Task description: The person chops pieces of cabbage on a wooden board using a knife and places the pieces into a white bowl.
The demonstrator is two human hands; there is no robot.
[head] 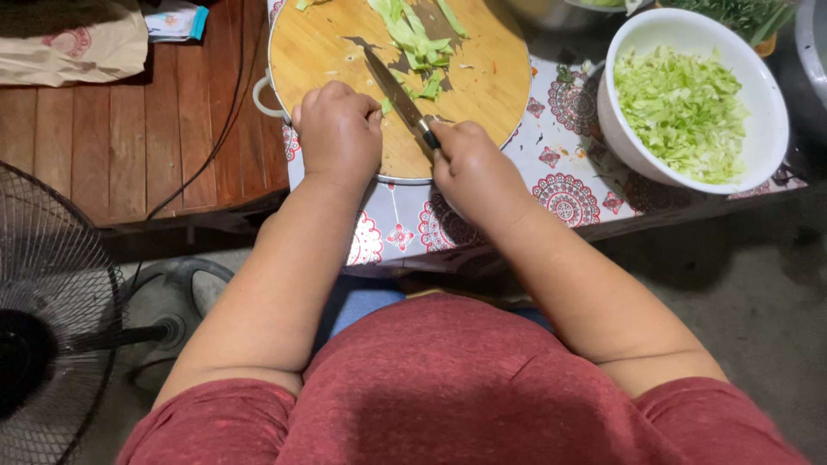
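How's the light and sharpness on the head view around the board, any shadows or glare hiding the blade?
Head view: the knife and cutting board are sharp, a dark knife shadow lies beyond the blade; right hand and left hand evenly lit; white bowl bright, not blown out; edges bowed by the wide lens.

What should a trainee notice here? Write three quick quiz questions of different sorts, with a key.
1. True or false: the right hand grips a dark-handled kitchen knife whose blade lies on the round wooden cutting board.
2. Multiple choice: the shredded pale green cabbage sits in A) a steel pot, B) the white round bowl, C) a paper bag.
3. Fill in: the left hand rests closed on the board's near ____.

Key: 1 true. 2 B. 3 edge.
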